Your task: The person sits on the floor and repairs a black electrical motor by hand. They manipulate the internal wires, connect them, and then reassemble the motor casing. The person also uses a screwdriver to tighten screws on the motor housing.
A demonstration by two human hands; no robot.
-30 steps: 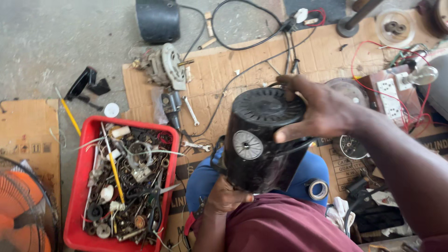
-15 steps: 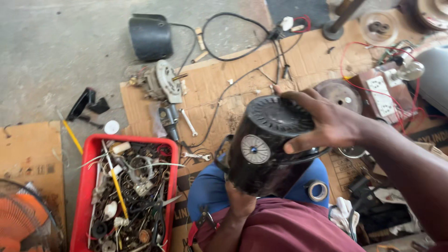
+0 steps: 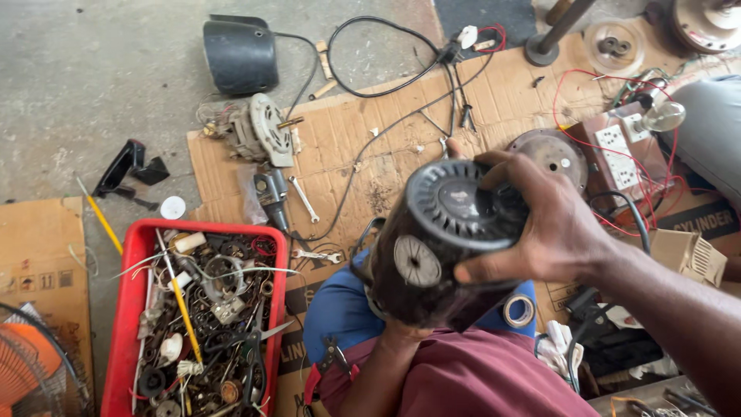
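Largest first: sheet of flattened cardboard [image 3: 386,147] on the concrete floor, spread beyond and to both sides of the fingers, edges hidden under clutter. Below-left of the fingers, red plastic crate [image 3: 123,324] packed with small metal parts, springs, wires, a yellow-handled tool; single pieces too tangled to tell apart, bottom edge cut off. Orange fan grille [image 3: 27,371] at far lower left, mostly out of frame.

Black motor housing [image 3: 440,247], round, ribbed vented top, pale round dial on its side, sits over the person's lap between both hands, tilted toward the camera. Right hand [image 3: 540,224] comes in from the right, fingers [image 3: 494,166] spread over the vented top and clamped on its rim, thumb on the near edge. Left hand [image 3: 405,328] is under the housing; only the wrist and a bit of palm show, so fingers hidden, grip cannot be told.

Well beyond the fingers, up-left: black cover shell [image 3: 241,54] with a cord, and a bare fan motor [image 3: 258,131] on the cardboard edge. Just right of the fingers, a round metal plate [image 3: 552,150], partly hidden by the right hand. Farther right, white socket board [image 3: 617,150] with red wires and a clear bulb [image 3: 662,116]. Tape roll [image 3: 519,310] just below the right hand. Small wrench [image 3: 302,197] left of the fingers.
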